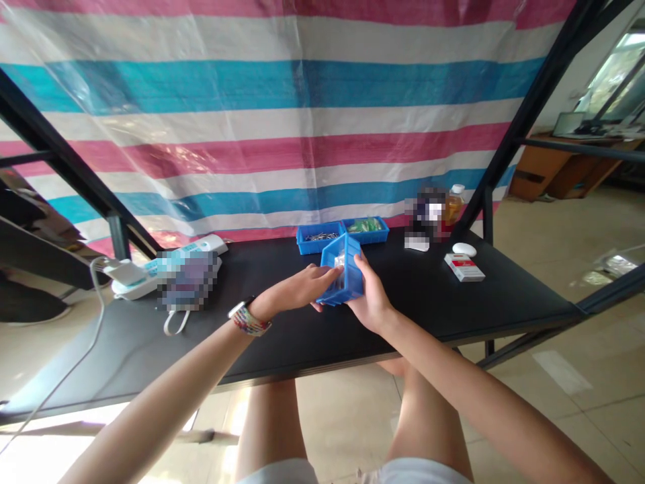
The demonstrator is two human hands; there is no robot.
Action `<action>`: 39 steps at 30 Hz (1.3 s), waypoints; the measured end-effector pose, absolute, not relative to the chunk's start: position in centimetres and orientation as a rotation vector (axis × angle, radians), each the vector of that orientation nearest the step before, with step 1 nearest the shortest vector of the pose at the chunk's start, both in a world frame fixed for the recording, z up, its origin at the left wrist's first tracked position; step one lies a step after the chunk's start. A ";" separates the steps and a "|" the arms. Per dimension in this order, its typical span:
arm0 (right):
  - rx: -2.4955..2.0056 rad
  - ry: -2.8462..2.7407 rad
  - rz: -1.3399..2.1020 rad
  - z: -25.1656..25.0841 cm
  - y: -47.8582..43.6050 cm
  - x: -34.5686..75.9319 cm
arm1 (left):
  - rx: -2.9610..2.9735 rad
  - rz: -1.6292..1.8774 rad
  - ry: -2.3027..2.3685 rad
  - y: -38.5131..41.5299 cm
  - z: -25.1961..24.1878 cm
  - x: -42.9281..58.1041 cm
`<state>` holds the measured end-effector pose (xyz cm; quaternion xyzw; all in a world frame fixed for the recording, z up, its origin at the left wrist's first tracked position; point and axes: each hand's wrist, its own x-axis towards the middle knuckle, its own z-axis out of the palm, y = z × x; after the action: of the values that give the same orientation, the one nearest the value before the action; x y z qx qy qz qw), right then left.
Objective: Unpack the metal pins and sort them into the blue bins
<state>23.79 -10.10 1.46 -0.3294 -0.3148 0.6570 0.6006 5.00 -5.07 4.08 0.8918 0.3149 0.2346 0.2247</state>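
Note:
A small blue plastic bin [355, 286] is held tilted above the black table, its opening turned toward the left. My right hand [371, 294] grips it from the right side, with the thumb along the wall. My left hand [305, 286] comes from the left and closes at the bin's near left edge. Some of its fingers reach inside, over clear plastic-looking contents [339, 261] that I cannot make out well. Behind it, a second blue bin [308, 247] holds thin metal pieces, and a third blue bin [375, 236] holds green packets.
On the black table [282, 349] at left lie a white power strip [136, 286] with a cable and a blurred pouch with a white strap [176, 324]. Toward the right are a bottle [455, 202], a red-white box [464, 267] and a white oval object [464, 250]. A striped sheet [252, 128] hangs behind.

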 end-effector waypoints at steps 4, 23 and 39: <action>-0.845 -0.938 1.502 2.3 -8.0 26.1 | 2.330 0.537 0.783 -5.5 3.6 5.6; -1.020 -1.782 1.505 6.2 -1.0 31.4 | 2.621 0.241 1.212 -8.3 3.9 6.1; -1.056 -1.407 1.275 7.7 0.0 34.9 | 2.942 -0.046 1.468 -10.8 4.3 6.0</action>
<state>34.91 0.05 7.70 -0.4300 -0.5732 0.5193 0.4657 5.96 -10.82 4.29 0.8924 0.4452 -0.0139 -0.0730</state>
